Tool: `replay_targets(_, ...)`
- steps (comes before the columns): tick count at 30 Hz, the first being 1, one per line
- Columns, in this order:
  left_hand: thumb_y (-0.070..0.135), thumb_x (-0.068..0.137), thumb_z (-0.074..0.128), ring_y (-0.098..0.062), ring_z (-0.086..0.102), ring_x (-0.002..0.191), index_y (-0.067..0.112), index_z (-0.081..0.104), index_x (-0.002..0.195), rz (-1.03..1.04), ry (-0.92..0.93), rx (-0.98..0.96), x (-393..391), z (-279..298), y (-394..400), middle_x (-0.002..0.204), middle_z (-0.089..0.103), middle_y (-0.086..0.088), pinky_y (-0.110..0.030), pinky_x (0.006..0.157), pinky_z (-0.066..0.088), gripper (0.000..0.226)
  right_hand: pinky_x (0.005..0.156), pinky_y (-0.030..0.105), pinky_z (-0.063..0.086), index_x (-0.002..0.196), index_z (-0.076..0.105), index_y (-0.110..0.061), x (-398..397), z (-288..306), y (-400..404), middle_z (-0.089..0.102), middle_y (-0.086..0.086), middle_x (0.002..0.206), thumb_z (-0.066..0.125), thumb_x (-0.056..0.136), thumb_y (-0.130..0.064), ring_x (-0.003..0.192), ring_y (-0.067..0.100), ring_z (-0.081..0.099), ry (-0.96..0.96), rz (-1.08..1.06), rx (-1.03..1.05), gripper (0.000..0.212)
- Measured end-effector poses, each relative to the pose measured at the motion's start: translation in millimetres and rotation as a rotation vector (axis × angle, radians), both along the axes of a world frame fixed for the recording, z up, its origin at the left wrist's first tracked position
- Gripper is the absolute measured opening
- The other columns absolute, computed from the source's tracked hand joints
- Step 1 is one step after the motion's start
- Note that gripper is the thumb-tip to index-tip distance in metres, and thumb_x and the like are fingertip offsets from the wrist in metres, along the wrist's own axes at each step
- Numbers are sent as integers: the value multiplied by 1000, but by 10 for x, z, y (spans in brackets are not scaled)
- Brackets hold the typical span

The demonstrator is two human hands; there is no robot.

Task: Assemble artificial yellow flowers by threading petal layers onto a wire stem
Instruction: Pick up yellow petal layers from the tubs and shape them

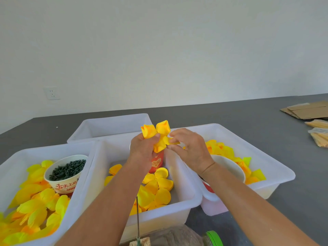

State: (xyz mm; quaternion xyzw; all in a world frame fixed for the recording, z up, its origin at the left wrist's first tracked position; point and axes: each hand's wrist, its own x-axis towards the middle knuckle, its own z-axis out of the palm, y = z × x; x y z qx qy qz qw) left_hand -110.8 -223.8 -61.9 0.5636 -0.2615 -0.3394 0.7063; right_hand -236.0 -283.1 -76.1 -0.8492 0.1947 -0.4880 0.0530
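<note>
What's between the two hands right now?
In the head view, the yellow petal cluster sits between them: the left hand grips it and the right hand pinches a petal with its fingers.

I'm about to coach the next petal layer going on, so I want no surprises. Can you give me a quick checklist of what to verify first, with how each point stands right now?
1. Flower secured: the left hand grips the yellow flower from below: ok.
2. Working hand engaged: the right hand pinches a petal at the flower's right edge: ok.
3. Wire stem held in the flower: hidden inside the left hand: cannot tell.
4. Petal supply within reach: loose yellow petal layers lie in the middle tub below the hands: ok.
5. Green parts ready: the paper cup in the left tub is full of dark green pieces: ok.
</note>
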Motion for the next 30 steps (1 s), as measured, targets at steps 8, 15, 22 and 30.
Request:
replay_targets(8,16,84,67,-27,67,89,13,68,99,-83,-176,-79,-63,-10,33,93,71,-8,-39,83,53,16,60,24,54,99,58,-11,-90,70,-66,70,6,85,65,84,-5,71,13,68,-351,399,1199,17)
replay_targets(15,17,82,69,-25,66,86,11,66,100,-90,-238,-21,-58,-19,32,101,70,-13,-32,74,54,19,59,21,52,88,66,-9,-102,73,-59,70,1,75,57,89,-6,69,10,65,-251,470,1242,10)
replay_targets(22,20,76,76,-27,65,92,10,65,107,-129,-215,67,-66,-32,44,102,69,-11,-37,78,54,34,52,19,44,70,65,-9,-111,66,-39,63,-3,59,69,80,-7,54,6,55,-250,335,1019,11)
replay_targets(30,12,75,76,-28,64,77,4,66,94,-66,-216,-54,-65,-3,39,88,67,-15,-30,64,52,23,52,20,47,74,67,-5,-89,46,-23,63,8,66,71,80,-20,55,11,54,-296,292,1040,16)
